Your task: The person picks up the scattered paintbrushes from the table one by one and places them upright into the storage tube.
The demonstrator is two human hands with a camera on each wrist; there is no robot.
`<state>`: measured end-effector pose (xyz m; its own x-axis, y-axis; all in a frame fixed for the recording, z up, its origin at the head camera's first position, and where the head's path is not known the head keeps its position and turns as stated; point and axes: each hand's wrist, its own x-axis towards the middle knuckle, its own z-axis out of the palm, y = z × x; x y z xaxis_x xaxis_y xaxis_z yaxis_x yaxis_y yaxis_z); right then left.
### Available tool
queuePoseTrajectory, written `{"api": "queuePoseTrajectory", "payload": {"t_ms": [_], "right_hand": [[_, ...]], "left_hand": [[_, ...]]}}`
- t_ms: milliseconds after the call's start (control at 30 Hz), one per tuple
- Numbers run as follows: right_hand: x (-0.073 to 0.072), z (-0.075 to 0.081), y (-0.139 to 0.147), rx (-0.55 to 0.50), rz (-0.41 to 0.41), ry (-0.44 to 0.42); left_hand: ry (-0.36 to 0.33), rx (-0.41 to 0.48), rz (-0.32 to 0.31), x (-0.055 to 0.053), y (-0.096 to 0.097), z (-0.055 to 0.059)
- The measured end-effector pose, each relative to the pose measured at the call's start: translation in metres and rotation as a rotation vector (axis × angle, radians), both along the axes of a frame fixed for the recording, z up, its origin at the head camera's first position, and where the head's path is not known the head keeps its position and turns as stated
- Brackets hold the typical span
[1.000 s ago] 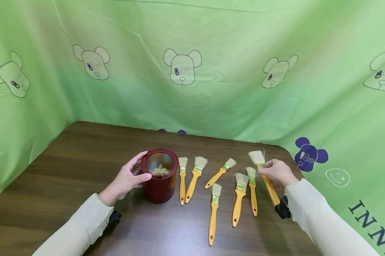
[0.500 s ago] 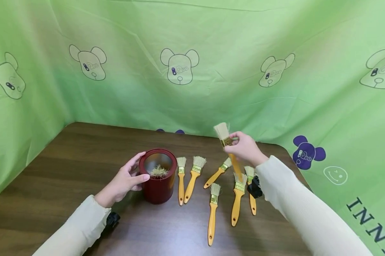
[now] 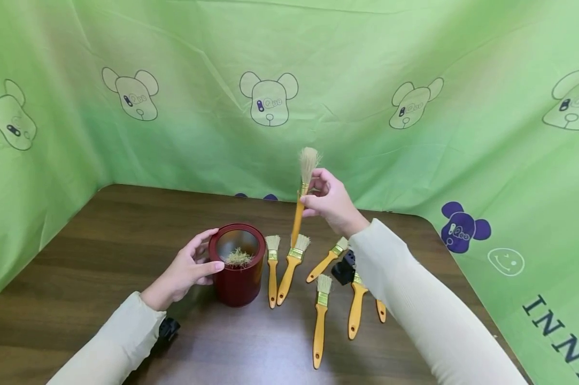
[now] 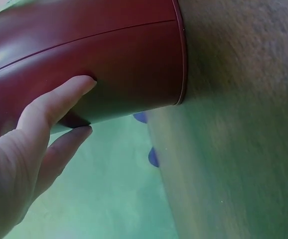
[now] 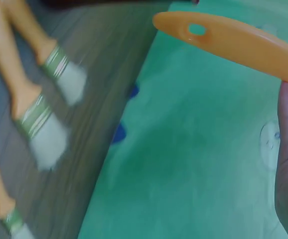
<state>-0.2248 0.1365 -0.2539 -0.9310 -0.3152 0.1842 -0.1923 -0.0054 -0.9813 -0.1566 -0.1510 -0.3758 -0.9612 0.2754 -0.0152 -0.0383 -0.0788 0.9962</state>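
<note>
My left hand (image 3: 183, 272) holds the side of a dark red cylindrical canister (image 3: 237, 286), with the thumb near its rim. Straw-coloured bristles (image 3: 238, 259) show inside its open top. From the left wrist, fingers (image 4: 62, 102) lie against the canister's smooth wall. To its right and higher up, my right hand (image 3: 336, 203) pinches a paintbrush (image 3: 297, 218) by its yellow handle near the ferrule, bristles up and the handle's end down. That handle end, with a hole through it, shows in the right wrist view.
Several more yellow-handled paintbrushes lie on the brown wooden table (image 3: 140, 235), among them two close beside the canister and one in front (image 3: 319, 331). My right sleeve (image 3: 414, 289) partly covers others. A green printed cloth (image 3: 202, 149) hangs behind the table.
My right hand has lifted the paintbrush from the table's right side and carried it left and up, turning it more upright. The left hand stays on the canister.
</note>
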Motion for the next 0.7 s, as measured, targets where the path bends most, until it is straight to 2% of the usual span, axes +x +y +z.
{"api": "queuePoseTrajectory", "payload": {"t_ms": [200,300,400,700], "right_hand": [[0.004,0.0,-0.027,-0.234,0.012,0.035],[0.005,-0.001,-0.04,-0.287,0.008,0.036],[0.005,-0.001,-0.05,-0.29,0.003,0.025],[0.005,0.007,-0.075,-0.18,0.003,-0.008]], "left_hand": [[0.004,0.005,-0.002,0.001,0.0,0.002],[0.004,0.006,0.002,0.002,0.001,0.002],[0.002,0.006,0.002,0.002,0.001,0.001],[-0.01,-0.009,-0.004,0.0,-0.001,-0.002]]}}
